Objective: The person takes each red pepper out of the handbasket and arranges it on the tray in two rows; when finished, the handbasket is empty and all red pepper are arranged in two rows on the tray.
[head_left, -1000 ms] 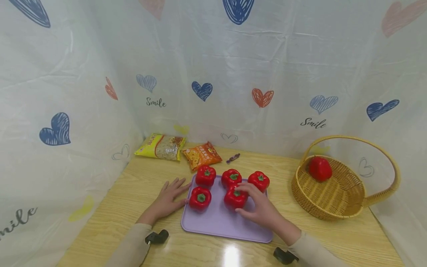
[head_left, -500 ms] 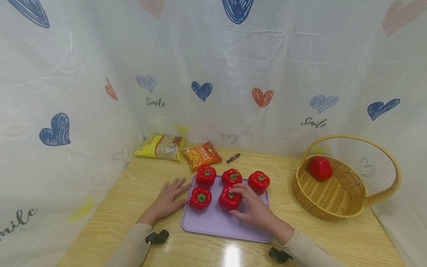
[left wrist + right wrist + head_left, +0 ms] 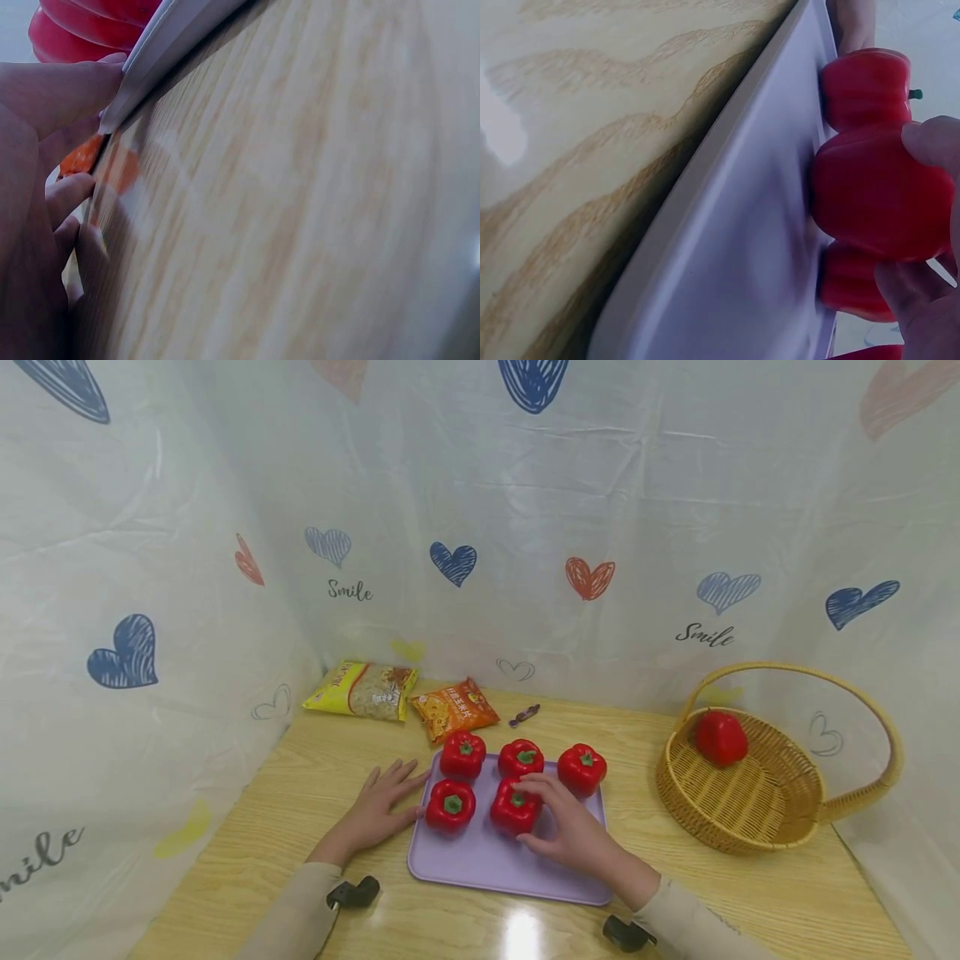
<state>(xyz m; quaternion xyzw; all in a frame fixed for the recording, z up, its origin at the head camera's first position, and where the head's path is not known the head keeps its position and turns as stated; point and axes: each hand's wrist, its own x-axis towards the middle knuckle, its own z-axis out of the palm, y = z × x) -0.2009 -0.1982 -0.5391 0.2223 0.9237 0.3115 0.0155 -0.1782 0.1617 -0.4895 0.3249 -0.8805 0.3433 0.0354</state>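
Note:
On the purple tray [image 3: 480,864] stand several red bell peppers. My right hand [image 3: 567,828] grips the front middle bell pepper [image 3: 512,810], thumb on the near side and fingers over its far side. In the right wrist view this bell pepper [image 3: 881,191] sits on the tray between thumb and fingers. My left hand [image 3: 378,810] lies spread at the tray's left edge, its thumb and a finger touching the rim [image 3: 146,71]. Nearest to it is the front left bell pepper [image 3: 450,807]. Behind stand the back left [image 3: 462,754], back middle [image 3: 519,758] and back right [image 3: 582,768] bell peppers.
A wicker basket [image 3: 693,806] with a tall handle stands at the right, one red bell pepper [image 3: 722,737] inside. Behind the tray lie a yellow bag [image 3: 367,691], an orange snack bag [image 3: 455,710] and a small wrapped candy [image 3: 524,716]. A heart-printed curtain [image 3: 450,468] encloses the wooden table.
My right hand has shifted the front middle bell pepper a little to the left on the tray, then nearly stopped. My left hand stays in place.

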